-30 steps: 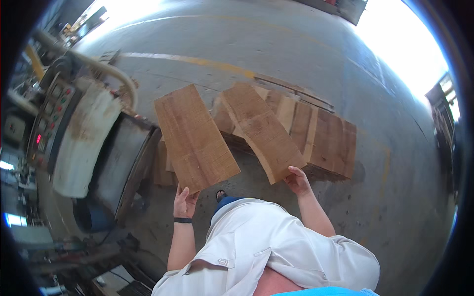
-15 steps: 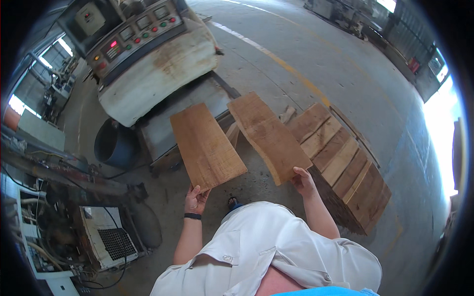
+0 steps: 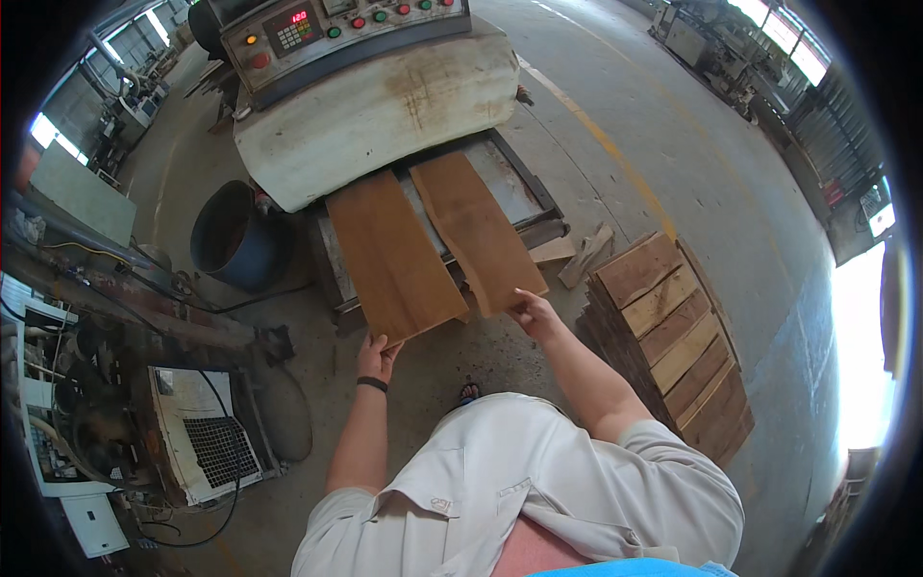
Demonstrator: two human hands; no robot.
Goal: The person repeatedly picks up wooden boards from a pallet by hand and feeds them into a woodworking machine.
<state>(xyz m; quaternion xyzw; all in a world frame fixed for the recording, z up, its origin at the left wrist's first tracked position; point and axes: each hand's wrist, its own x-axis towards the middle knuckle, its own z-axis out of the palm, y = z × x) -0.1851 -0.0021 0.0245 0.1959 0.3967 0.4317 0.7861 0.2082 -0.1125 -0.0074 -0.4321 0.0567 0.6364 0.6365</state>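
My left hand grips the near end of a wide, straight-edged wooden board, thumb on top and fingers underneath. In my right hand is the near right corner of a second wooden board, whose left edge is wavy. Both boards point away from me, side by side with a narrow gap. Their far ends lie over the metal feed table of a machine. The far end of the left board reaches the lower edge of the machine's pale, stained hood.
A control panel with coloured buttons tops the machine. Left of it stands a dark round bin. A tall stack of boards is at my right, with wood offcuts beside it. Pipes and a white box with a grille occupy the lower left.
Both boards have moved forward onto the machine's table and closer together, my hands still gripping their near ends. The machine now appears nearer, and my right arm reaches further out.
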